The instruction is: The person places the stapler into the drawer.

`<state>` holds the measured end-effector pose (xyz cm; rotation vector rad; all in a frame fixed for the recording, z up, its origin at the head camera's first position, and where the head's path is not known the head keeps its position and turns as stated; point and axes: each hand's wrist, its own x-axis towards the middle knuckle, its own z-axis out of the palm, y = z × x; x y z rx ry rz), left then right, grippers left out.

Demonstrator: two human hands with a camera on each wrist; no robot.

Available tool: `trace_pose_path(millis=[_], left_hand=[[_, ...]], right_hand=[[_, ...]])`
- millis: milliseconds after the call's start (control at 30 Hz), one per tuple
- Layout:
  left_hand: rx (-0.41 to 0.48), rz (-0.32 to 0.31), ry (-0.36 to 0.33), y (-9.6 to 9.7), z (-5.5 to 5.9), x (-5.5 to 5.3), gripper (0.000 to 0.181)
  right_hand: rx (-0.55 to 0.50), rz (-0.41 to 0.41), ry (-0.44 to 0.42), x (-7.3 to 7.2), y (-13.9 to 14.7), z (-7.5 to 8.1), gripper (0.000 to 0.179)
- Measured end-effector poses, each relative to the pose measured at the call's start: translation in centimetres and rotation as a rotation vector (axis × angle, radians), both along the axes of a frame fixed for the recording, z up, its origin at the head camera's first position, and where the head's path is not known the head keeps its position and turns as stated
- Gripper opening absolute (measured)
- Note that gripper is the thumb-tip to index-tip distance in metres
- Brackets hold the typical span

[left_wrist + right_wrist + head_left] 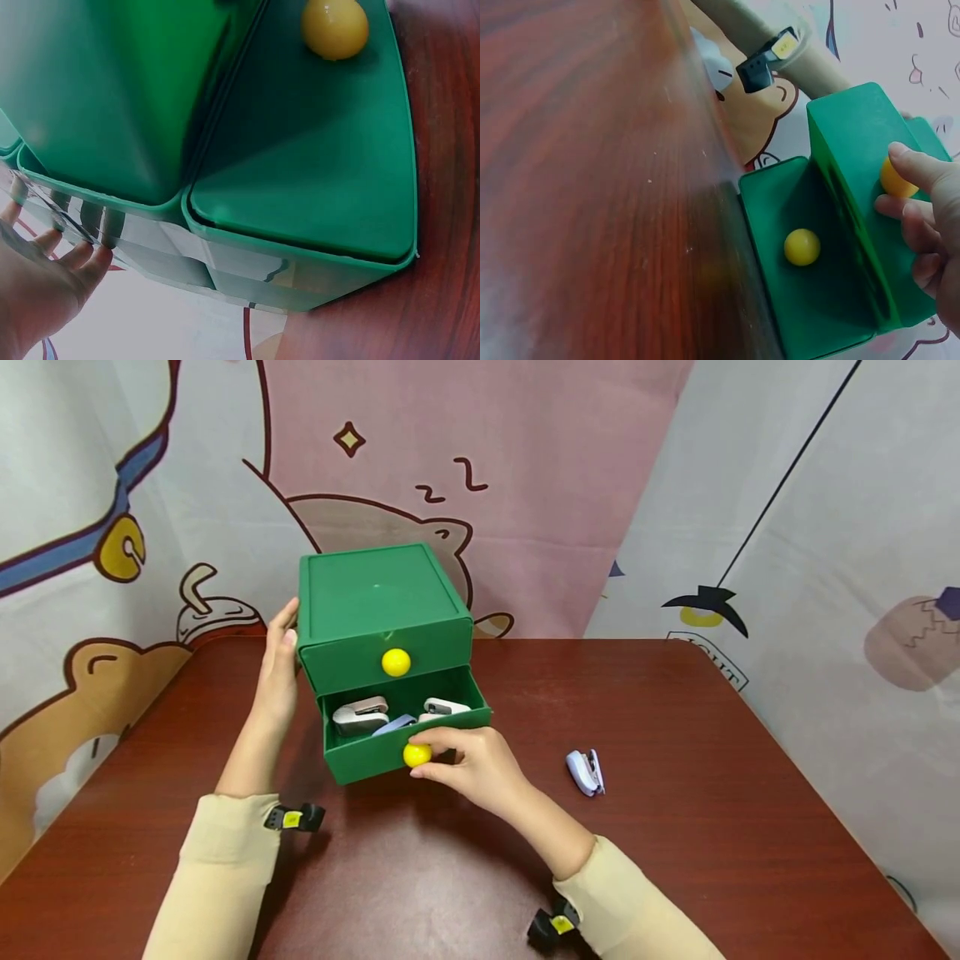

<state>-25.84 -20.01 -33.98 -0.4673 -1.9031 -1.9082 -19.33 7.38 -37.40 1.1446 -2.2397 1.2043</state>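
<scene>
A green drawer unit (375, 597) stands on the table with its middle drawer (405, 756) pulled out. My right hand (480, 764) pinches that drawer's yellow ball knob (417, 755) between thumb and forefinger. Inside lie a white stapler (360, 717), another white stapler (444, 706) and a light blue item (395, 724), partly hidden by the drawer front. My left hand (279, 668) rests against the unit's left side; in the left wrist view its extended fingers (94, 262) touch the side wall. The bottom drawer (315, 157), closed and with its own yellow knob, is hidden from the head view.
A light blue mini stapler (586, 772) lies on the brown table (675, 718) to the right of the drawer unit. The top drawer, with a yellow knob (396, 662), is closed. A cartoon-print curtain (555, 485) hangs behind the table.
</scene>
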Motion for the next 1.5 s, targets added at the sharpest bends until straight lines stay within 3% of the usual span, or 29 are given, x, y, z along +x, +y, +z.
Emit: trace_pose_path(millis=[267, 433, 733, 933, 1100, 1267, 1400, 1500], left_hand=[[0.004, -0.01, 0.017, 0.1, 0.0, 0.0, 0.057], [0.013, -0.024, 0.016, 0.3, 0.1, -0.1, 0.057], [0.02, -0.022, 0.008, 0.4, 0.3, -0.2, 0.056], [0.016, -0.019, 0.006, 0.3, 0.3, -0.1, 0.056], [0.024, -0.019, 0.004, 0.2, 0.3, 0.0, 0.056], [0.019, -0.016, 0.003, 0.0, 0.2, 0.0, 0.057], [0.023, -0.015, 0.003, 0.0, 0.1, 0.0, 0.056], [0.029, -0.016, 0.005, 0.0, 0.0, -0.1, 0.056]], right_hand=[[-0.061, -0.117, -0.092, -2.2, -1.8, -0.5, 0.031], [-0.06, -0.183, -0.101, -3.4, -2.5, -0.7, 0.029], [-0.096, -0.231, -0.165, -4.6, -3.1, -0.9, 0.027], [-0.141, -0.235, -0.178, -5.0, -3.8, -1.1, 0.027], [-0.145, -0.169, -0.219, -4.8, -3.6, -1.4, 0.033], [-0.076, -0.112, -0.182, -4.6, -2.9, -1.8, 0.044], [-0.013, -0.124, -0.117, -4.4, -2.2, -2.2, 0.036], [0.029, -0.122, -0.154, -4.3, -1.8, -2.5, 0.028]])
